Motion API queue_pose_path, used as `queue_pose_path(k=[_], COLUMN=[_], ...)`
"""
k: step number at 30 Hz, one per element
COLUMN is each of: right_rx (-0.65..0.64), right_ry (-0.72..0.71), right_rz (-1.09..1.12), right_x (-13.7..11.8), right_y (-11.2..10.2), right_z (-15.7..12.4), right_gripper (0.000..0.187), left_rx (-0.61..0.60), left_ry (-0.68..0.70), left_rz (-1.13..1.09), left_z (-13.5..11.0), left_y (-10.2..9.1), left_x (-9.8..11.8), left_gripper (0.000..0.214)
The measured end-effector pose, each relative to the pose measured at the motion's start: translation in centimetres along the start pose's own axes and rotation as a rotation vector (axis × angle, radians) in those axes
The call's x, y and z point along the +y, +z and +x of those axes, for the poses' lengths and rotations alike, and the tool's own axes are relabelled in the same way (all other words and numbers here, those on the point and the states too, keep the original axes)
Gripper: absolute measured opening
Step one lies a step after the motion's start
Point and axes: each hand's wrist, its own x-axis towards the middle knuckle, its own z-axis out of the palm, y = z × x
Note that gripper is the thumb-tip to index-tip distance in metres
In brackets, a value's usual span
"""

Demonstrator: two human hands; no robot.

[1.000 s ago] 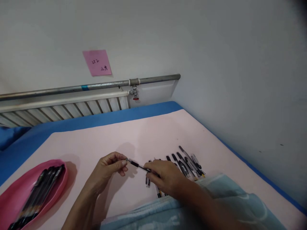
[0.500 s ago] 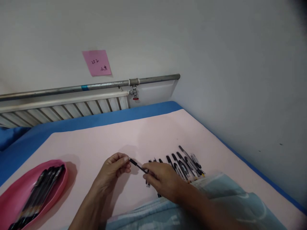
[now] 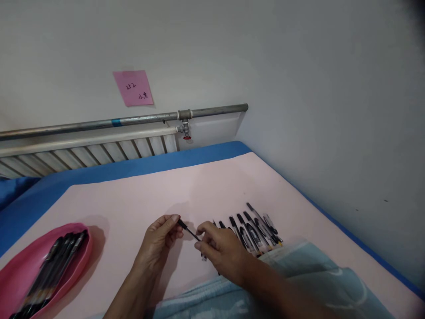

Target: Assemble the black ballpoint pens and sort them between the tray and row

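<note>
Between my two hands a slim pen point(image 3: 190, 231) with a black grip section slants down to the right. My left hand point(image 3: 161, 232) pinches its upper left end between thumb and fingertips. At its lower right end, my right hand point(image 3: 222, 248) has thumb and fingers closed around the barrel, so that end is partly covered. To the right of my right hand, several black and clear pens and caps point(image 3: 254, 232) lie in a loose row; some are hidden behind the hand.
A pink bowl point(image 3: 86, 254) with several dark pens point(image 3: 58, 266) stands at the lower left. Light blue patterned cloth point(image 3: 299, 261) covers the near edge of the pink table surface point(image 3: 159, 190). A radiator point(image 3: 93, 153) and a pipe point(image 3: 219, 110) run along the back wall.
My right hand's index finger has lifted slightly from the pen. The pen tilts a little more steeply, and the camera view has shifted a touch.
</note>
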Motion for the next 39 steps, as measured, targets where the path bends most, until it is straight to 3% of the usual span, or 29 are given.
queue_pose_path(k=[3, 7, 10, 16, 19, 22, 26, 33, 36, 39], right_rx=[0.021, 0.035, 0.064, 0.027, 0.05, 0.089, 0.069, 0.097, 0.064, 0.052], right_ry=[0.034, 0.043, 0.018, 0.047, 0.039, 0.015, 0.04, 0.014, 0.022, 0.026], right_rz=[0.01, -0.061, -0.087, 0.0, -0.057, -0.142, -0.143, -0.153, -0.133, -0.119], right_x=[0.11, 0.01, -0.14, -0.3, -0.24, -0.15, -0.08, -0.18, -0.23, -0.22], right_y=[0.14, -0.12, -0.29, -0.38, -0.38, -0.5, -0.57, -0.58, -0.69, -0.68], right_z=[0.12, 0.12, 0.1, 0.13, 0.09, 0.1, 0.15, 0.14, 0.16, 0.17], right_gripper=[0.013, 0.023, 0.009, 0.016, 0.021, 0.01, 0.021, 0.01, 0.023, 0.015], left_rx=[0.057, 0.128, 0.147, 0.137, 0.165, 0.161, 0.139, 0.145, 0.133, 0.14], left_ry=[0.007, 0.069, 0.091, 0.039, 0.048, 0.05, 0.055, 0.054, 0.053, 0.05], left_rz=[-0.026, -0.063, -0.109, -0.172, -0.177, -0.173, -0.183, -0.169, -0.175, -0.178], left_z=[0.12, 0.39, 0.53, 0.71, 0.72, 0.67, 0.71, 0.62, 0.6, 0.67], left_y=[-0.06, -0.45, -0.71, -0.89, -0.83, -0.82, -0.96, -0.8, -0.79, -0.9], left_x=[0.16, 0.67, 0.82, 0.75, 0.84, 0.87, 0.82, 0.83, 0.82, 0.76], left_gripper=[0.015, 0.014, 0.012, 0.006, 0.003, 0.001, 0.002, 0.001, 0.003, 0.005])
